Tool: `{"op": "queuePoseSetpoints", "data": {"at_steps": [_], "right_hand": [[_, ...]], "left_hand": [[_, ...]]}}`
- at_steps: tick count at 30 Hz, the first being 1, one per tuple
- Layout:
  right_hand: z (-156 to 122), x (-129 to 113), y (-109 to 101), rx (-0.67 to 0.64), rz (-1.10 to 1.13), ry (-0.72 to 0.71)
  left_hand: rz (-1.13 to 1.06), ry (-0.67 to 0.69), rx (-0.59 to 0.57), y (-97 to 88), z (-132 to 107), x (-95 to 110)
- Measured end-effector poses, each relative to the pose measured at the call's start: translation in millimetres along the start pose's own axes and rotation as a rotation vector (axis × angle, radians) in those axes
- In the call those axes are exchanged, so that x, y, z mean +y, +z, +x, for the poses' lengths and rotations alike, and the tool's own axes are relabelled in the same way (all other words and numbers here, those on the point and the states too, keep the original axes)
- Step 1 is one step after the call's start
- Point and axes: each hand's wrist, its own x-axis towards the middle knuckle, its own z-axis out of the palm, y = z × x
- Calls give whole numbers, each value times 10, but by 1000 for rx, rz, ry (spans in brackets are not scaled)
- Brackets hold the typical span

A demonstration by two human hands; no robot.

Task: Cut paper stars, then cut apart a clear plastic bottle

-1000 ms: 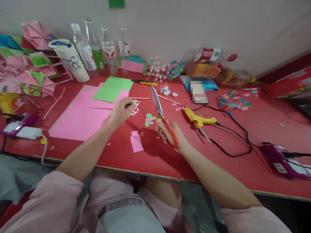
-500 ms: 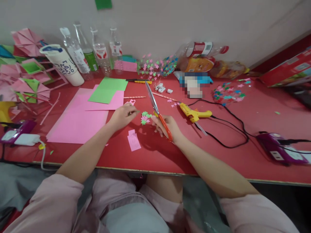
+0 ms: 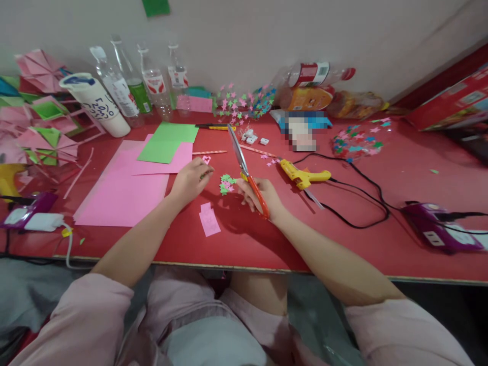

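My right hand (image 3: 265,195) is closed around orange-handled scissors (image 3: 244,161), whose blades point up and away over the red table. Just left of it lies a small pile of green and pink paper stars (image 3: 227,184). On the pile's other side, my left hand (image 3: 190,180) has its fingers curled in, with a small green bit of paper showing between them. A pink paper piece with a narrow tab (image 3: 209,220) lies in front of the pile. Behind my left hand is a pink cut-out scrap (image 3: 206,159), partly hidden.
Pink sheets (image 3: 118,188) and a green sheet (image 3: 168,142) lie left. A yellow glue gun (image 3: 303,174) with a black cord rests right, near a purple power strip (image 3: 442,226). Plastic bottles (image 3: 154,84) stand along the wall. A yellow-handled knife (image 3: 217,127) lies behind the scissors.
My left hand has drawn back slightly to the left, away from the star pile, and its fingers have curled in more. My right hand with the scissors is nearly still.
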Motion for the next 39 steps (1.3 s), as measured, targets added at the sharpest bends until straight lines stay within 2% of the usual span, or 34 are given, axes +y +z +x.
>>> {"op": "queuePoseSetpoints", "data": {"at_steps": [4,10,14,18,19,20,24,26,29,33,39], "right_hand": [[23,22,-7,-9,22,8],[31,20,-7,8,5,5],[44,35,-10,20,8,-30],[68,58,-21,47,-6,-39],[72,60,-24,54,-12,-37],[75,60,-26,56,-16,-34],[86,68,-30,42,-12,-22],[92,81,-29,33,-1,-22],[102,100,-27,33,2,-26],[108,105,-26,39,12,-29],[111,94,-29,28,16,-18]], "left_hand": [[-89,-167,93,-120,66,-158],[-81,-279,-23,-163,59,-193],[-94,-287,-37,-178,48,-169],[-120,-189,-2,-244,49,-92],[-157,-155,-52,-268,44,-50],[-210,-120,-152,-294,36,-1],[-251,-12,-723,-375,-17,186],[-202,-5,-876,-391,-39,231],[-126,15,-935,-386,-58,232],[-119,71,-941,-354,-67,193],[-153,59,-928,-352,-58,198]]}}
